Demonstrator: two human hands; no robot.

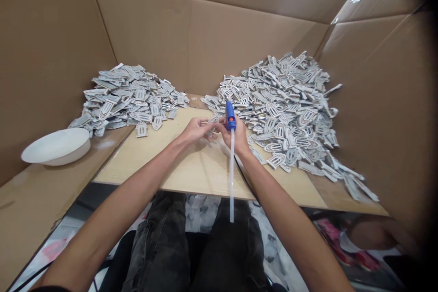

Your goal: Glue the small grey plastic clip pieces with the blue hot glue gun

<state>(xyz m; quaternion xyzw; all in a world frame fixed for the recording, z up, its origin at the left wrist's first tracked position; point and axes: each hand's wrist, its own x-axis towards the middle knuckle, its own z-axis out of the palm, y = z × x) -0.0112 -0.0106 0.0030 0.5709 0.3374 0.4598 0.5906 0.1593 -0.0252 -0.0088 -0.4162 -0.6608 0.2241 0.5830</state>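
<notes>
Blue glue gun point(230, 116) clenched in right hand point(236, 139); left hand point(195, 131) pinches grey piece point(211, 126). Judging: right pile point(287, 109) bigger than left pile point(128, 98), much gluing left.

Head camera looks forward and down, close over the board point(191, 169).

The piece point(211, 128) pinched between the left hand point(195, 130) and right hand point(237, 136) is mostly covered by the fingers, so its shape cannot be told. The glue gun point(230, 116) is partly hidden by the right hand. The right pile point(290, 109) is blurred at its near end, and the top right corner is darkened.
</notes>
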